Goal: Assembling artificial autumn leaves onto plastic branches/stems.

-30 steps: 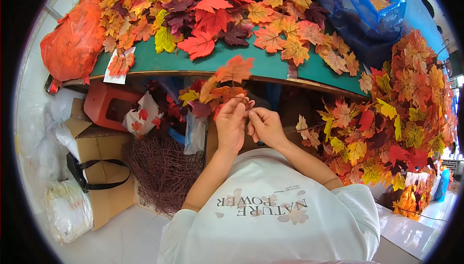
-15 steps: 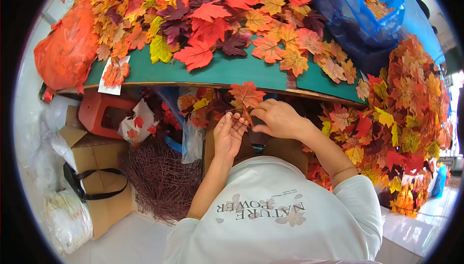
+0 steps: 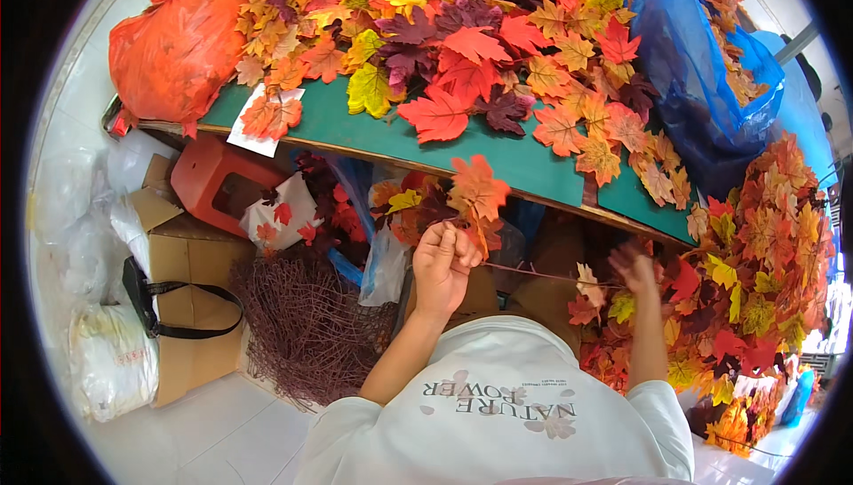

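My left hand is closed in a pinch around the thin brown stem of an artificial maple leaf spray. Its orange leaves stand just above my fingers, below the table edge. From that hand the bare brown stem runs rightward, ending near a pale leaf. My right hand is out to the right, beside the heap of leaf sprays. It is somewhat blurred, with its fingers apart and nothing visible in them.
Loose red, yellow, orange and purple leaves cover the green table. An orange bag and a blue bag flank them. Left below are a red plastic stool, a cardboard box and bundled brown stems.
My right hand has moved away from my left, out to the right. The brown stem now stretches between them. My left hand stays pinched, and the view has shifted.
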A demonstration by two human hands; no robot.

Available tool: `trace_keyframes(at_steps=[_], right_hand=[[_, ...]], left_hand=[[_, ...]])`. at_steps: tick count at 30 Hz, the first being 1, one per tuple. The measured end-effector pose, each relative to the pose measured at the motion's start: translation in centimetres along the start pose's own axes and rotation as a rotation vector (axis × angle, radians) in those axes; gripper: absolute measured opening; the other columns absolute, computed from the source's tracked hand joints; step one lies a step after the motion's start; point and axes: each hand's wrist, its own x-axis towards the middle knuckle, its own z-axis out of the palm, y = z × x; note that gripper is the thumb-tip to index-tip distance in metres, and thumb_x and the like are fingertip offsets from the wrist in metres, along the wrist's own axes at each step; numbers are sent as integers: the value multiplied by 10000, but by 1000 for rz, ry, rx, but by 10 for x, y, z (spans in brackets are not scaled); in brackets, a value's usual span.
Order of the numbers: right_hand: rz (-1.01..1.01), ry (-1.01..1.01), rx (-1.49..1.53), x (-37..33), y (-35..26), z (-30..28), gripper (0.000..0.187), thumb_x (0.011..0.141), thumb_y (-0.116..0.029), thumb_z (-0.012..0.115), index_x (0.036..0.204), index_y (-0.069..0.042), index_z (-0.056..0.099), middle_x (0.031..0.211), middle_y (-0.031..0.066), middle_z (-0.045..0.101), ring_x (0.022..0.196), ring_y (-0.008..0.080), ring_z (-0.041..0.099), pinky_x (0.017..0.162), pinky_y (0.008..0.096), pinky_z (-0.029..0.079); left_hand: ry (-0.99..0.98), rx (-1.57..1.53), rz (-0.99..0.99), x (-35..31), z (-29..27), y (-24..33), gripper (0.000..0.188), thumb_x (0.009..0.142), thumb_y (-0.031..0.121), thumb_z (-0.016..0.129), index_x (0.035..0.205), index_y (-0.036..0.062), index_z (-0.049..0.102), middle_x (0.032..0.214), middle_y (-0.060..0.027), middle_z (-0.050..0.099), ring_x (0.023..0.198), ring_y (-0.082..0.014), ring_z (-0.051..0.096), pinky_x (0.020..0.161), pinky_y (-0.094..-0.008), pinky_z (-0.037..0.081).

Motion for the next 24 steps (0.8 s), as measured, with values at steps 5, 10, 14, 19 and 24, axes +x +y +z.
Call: trace_keyframes(at_steps=[5,10,14,19,24], right_hand=[[-242,-136,369,5,-90,-41,277,858,-36,485,1126,35,491,1157,145,529,1094,264,495,972,426,427],[-19,37,-680,-89,-97,40,294,890,-182,545,1057,58,512,1013,137,571,931,262,573,801,358,484],[-373,-277,-1683,-137,-97,40,447,877,-385,548,959,54,564,778,214,610,740,311,603,696,385,464],[-426,-334,-1851,-159,-102,29,218,734,-75,622,931,17,626,887,183,623,801,345,596,670,409,465],[-1103,-384,-1699,-160,-95,25,287,680,2,601,963,-29,639,911,146,640,831,315,607,722,381,490]], left_hand=[[-58,132,242,25,-4,22,161,929,161,507,804,84,441,714,-11,460,608,-111,417,557,-256,383],[7,76,213,39,-39,26,126,941,151,480,872,45,482,818,-34,511,720,-125,471,682,-263,449],[16,114,226,44,-39,15,122,934,138,490,894,23,487,847,-46,522,752,-140,490,733,-274,465],[12,119,262,33,-31,15,126,918,128,517,859,18,502,853,-39,522,758,-135,494,712,-264,457],[15,34,123,5,14,-32,55,873,65,533,856,39,487,722,1,463,623,-100,424,584,-230,386]])
